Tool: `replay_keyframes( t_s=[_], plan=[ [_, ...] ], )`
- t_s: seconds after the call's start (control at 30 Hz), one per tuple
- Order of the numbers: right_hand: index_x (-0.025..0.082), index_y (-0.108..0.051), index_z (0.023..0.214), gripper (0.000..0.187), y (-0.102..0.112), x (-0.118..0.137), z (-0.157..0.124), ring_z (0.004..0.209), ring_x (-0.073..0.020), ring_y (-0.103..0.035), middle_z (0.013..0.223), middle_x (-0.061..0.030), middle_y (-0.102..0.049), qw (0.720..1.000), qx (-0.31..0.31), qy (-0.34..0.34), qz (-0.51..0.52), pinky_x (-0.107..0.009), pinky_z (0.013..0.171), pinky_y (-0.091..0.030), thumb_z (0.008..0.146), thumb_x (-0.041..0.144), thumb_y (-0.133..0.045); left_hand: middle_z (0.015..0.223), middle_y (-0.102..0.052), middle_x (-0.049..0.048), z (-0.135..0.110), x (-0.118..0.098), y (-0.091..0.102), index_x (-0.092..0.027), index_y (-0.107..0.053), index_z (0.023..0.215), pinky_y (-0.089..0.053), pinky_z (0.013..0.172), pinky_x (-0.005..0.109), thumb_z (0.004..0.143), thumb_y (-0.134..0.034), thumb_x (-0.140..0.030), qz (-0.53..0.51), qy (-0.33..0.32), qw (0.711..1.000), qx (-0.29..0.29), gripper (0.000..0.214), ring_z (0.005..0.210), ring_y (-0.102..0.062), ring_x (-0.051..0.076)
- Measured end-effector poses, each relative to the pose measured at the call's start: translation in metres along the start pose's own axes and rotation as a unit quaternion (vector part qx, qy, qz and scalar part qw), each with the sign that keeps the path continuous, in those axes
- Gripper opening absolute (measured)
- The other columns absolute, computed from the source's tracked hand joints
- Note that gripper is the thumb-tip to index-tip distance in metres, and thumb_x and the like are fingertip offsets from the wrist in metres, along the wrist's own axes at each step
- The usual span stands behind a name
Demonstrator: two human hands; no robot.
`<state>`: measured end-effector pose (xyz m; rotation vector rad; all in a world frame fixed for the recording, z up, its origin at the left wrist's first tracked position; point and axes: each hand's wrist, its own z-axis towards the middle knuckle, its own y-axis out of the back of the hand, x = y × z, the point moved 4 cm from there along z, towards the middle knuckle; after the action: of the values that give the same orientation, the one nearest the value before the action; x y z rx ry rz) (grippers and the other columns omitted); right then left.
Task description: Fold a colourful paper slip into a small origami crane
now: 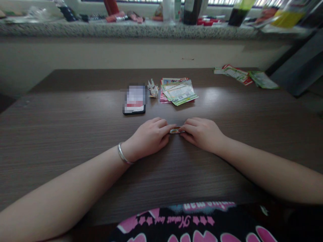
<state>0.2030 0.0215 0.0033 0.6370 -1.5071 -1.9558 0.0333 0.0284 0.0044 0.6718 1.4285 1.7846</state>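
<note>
A small folded strip of printed paper (175, 130) lies between my two hands, low over the tabletop. My left hand (153, 136), with a silver bangle at the wrist, pinches its left end. At its right end the fingers of my right hand (203, 132) are closed on it. My fingers cover both ends, so only the middle of the strip shows. Just beyond my hands is a stack of printed paper sheets (180, 90). To the left of that stack stands a small folded paper figure (152, 89).
A phone (135, 99) with a blurred-out screen lies left of the paper figure. More printed leaflets (238, 74) are at the table's far right edge. Behind the brown table (63, 134), a granite sill (126, 29) holds bottles and assorted small items.
</note>
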Motion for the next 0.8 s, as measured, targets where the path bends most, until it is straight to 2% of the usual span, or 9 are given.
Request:
replay_keyframes(
  t_s=[0.13, 0.27, 0.37, 0.57, 0.8],
  plan=[
    [0.019, -0.069, 0.091, 0.027, 0.000, 0.003, 0.003, 0.076, -0.0165, -0.054, 0.084, -0.0043, -0.065, 1.000, -0.002, -0.009, -0.012, -0.029, 0.064, -0.033, 0.094, 0.032, -0.046, 0.090, -0.059, 0.0069, 0.003, -0.002, -0.002, -0.019, -0.063, 0.114, -0.048, 0.082, 0.034, 0.093, -0.044, -0.025, 0.003, 0.018, 1.000, 0.013, 0.029, 0.087, -0.054, 0.020],
    [0.019, -0.070, 0.088, 0.026, 0.001, 0.005, 0.006, 0.081, -0.0183, -0.051, 0.088, -0.0057, -0.066, 0.999, -0.023, 0.021, -0.005, -0.031, 0.070, -0.034, 0.094, 0.029, -0.046, 0.088, -0.059, 0.0071, 0.006, -0.004, -0.002, -0.018, -0.067, 0.103, -0.047, 0.080, 0.033, 0.095, -0.042, -0.030, 0.031, 0.014, 0.999, 0.016, 0.028, 0.085, -0.053, 0.020],
    [0.018, -0.070, 0.089, 0.024, 0.002, 0.005, 0.006, 0.085, -0.0190, -0.051, 0.095, -0.0068, -0.067, 0.999, -0.032, 0.030, 0.007, -0.031, 0.073, -0.035, 0.092, 0.027, -0.047, 0.089, -0.059, 0.0073, 0.006, -0.006, -0.002, -0.018, -0.067, 0.101, -0.047, 0.077, 0.033, 0.096, -0.041, -0.030, 0.045, 0.001, 0.999, 0.011, 0.029, 0.084, -0.053, 0.020],
    [0.018, -0.068, 0.088, 0.021, -0.001, 0.004, 0.007, 0.084, -0.0193, -0.053, 0.091, -0.0060, -0.068, 0.999, -0.034, 0.022, -0.007, -0.032, 0.072, -0.034, 0.091, 0.025, -0.049, 0.091, -0.061, 0.0066, 0.006, -0.006, -0.002, -0.018, -0.067, 0.100, -0.047, 0.079, 0.032, 0.094, -0.045, -0.026, 0.033, -0.009, 0.999, -0.002, 0.024, 0.086, -0.054, 0.019],
    [0.016, -0.063, 0.086, 0.014, -0.006, 0.008, 0.013, 0.082, -0.0200, -0.054, 0.087, -0.0073, -0.065, 1.000, 0.005, -0.007, 0.016, -0.031, 0.075, -0.036, 0.085, 0.021, -0.049, 0.086, -0.063, 0.0042, 0.009, -0.004, -0.002, -0.019, -0.069, 0.090, -0.048, 0.077, 0.031, 0.088, -0.052, -0.023, 0.007, -0.005, 1.000, -0.024, 0.017, 0.082, -0.055, 0.019]
  ],
)
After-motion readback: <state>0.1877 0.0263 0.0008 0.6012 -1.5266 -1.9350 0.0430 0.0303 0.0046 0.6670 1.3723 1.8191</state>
